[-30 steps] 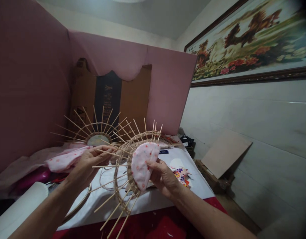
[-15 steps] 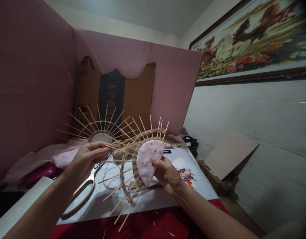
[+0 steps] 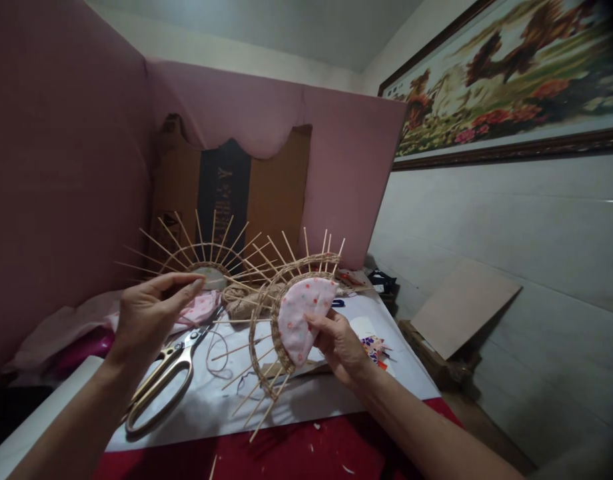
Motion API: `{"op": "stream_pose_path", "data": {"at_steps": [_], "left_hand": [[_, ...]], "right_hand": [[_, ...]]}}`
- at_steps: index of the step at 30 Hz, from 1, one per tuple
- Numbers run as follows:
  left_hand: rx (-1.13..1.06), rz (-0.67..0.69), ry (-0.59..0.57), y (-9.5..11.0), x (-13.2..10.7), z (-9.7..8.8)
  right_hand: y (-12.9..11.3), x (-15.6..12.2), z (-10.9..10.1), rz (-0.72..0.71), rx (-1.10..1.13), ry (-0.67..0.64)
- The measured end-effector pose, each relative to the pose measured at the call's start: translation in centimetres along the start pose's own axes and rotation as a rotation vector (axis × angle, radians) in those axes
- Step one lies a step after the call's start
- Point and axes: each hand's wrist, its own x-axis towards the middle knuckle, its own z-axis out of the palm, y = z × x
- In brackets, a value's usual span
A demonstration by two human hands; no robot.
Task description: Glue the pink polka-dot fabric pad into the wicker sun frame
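My right hand grips a half-woven wicker piece by its pink floral fabric centre. The piece is held upright above the table, and bare wooden spokes stick out all round it. My left hand hovers to its left with the fingers apart and nothing in them, clear of the spokes. Just below that hand, large gold-handled scissors lie on the white table cover.
A second spoked wicker piece stands behind, against a cardboard box. Pink cloth and a twine ball lie on the table. Coloured fabric scraps sit at right. Pink boards wall the back and left.
My left hand has let go of the spokes and drawn back to the left, opening. The scissors beneath it have come into view. The right hand still holds the piece.
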Motion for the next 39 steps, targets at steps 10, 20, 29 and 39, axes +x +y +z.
{"op": "stream_pose_path", "data": {"at_steps": [10,20,29,39], "left_hand": [[0.209,0.191,-0.313,0.6,-1.0,0.7],[0.182,0.270,-0.499,0.2,-2.1,2.0],[0.169,0.207,-0.438,-0.1,-1.3,1.2],[0.079,0.020,-0.284,0.9,-0.8,0.3]], "right_hand": [[0.1,0.0,0.1,-0.042,-0.060,0.112],[0.0,-0.1,0.5,-0.090,-0.015,0.156],[-0.3,0.0,0.7,-0.095,0.119,0.135],[-0.1,0.4,0.0,-0.093,0.181,0.099]]}}
